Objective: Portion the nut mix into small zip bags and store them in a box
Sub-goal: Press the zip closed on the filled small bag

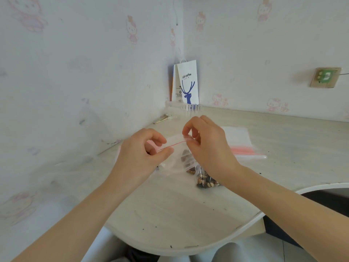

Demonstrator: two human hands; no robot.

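A small clear zip bag (174, 159) with a red seal line hangs above the table between both hands. My left hand (143, 150) pinches the left end of its seal strip. My right hand (205, 142) pinches the right end of the strip between thumb and fingers. Some nut mix shows inside the bag near its lower right. Below it on the table lies another clear bag of dark and light nut mix (206, 181), partly hidden by my right wrist.
A stack of empty zip bags (239, 142) with red seals lies to the right on the pale wooden table (170, 210). A white paper coffee bag (188, 84) stands in the wall corner. Crumbs dot the tabletop. The table's curved edge runs at lower right.
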